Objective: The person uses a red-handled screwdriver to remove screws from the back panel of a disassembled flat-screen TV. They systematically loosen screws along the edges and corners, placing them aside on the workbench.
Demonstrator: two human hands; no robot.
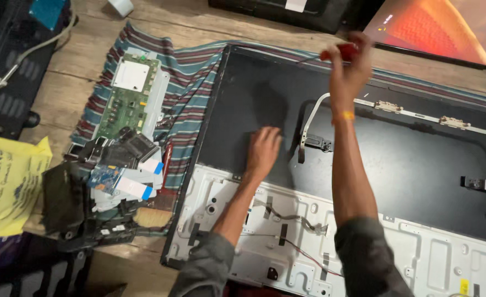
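**On the wooden counter: screwdriver at the far edge of an opened television back**

Across the wooden counter [78, 71] lies a striped cloth [190, 71], and on it a large flat television [418, 165], face down, with its dark rear panel uppermost and a pale metal chassis plate [418, 253] along the near side.

Left hand [263, 149]: laid flat on the dark panel, palm down, fingers spread, pinching nothing.

Right hand [348, 71]: raised over the far edge of the panel, grip pressed together around the red handle of a screwdriver [339, 53]. The shaft shows only as a thin blurred line left of the handle. Long axis judged roughly level in the picture, tip toward the left and slightly away from the person; exact tilt cannot be told.

Nearby: a white flat cable [310, 118] curves up from a small bracket [321, 144] just right of the left hand. A green circuit board [125, 99] and a heap of loose boards and black parts [116, 176] sit on the cloth to the left, well apart from both hands. A yellow bag [6, 181] lies at the left edge.

Risks, as judged:
- The tip could slip off a fastener and score the panel, since the tool is held high and one-handed.
- Weight through the flat left palm could flex the thin panel.
- The loose white cable stands close to both forearms and could be snagged.
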